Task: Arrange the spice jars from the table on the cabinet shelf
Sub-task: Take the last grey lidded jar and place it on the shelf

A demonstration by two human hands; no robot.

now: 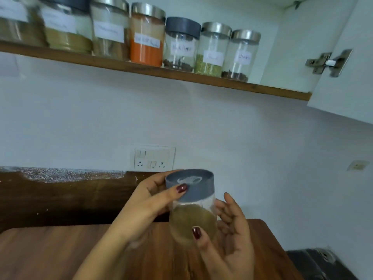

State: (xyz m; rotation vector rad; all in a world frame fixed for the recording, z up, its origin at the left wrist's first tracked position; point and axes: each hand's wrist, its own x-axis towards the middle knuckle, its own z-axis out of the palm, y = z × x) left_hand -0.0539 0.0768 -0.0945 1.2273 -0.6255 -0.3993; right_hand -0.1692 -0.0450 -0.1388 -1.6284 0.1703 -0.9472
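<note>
A clear spice jar (191, 217) with a grey lid and olive-brown powder is held in the air above the wooden table (60, 253). My left hand (149, 201) grips the grey lid, thumb on top. My right hand (230, 237) cups the jar's body, thumb on the glass front and fingers behind it. Above, the wooden cabinet shelf (262, 88) carries a row of several labelled jars, among them an orange-powder jar (146, 37), a grey-lidded jar (180, 43) and the rightmost steel-lidded jar (241, 55).
The open cabinet door (347, 63) with a metal hinge (327, 62) hangs at the upper right. A switch and socket plate (154, 158) sits on the white wall. A dark wooden backboard (60, 197) runs behind the table. Bare shelf lies right of the last jar.
</note>
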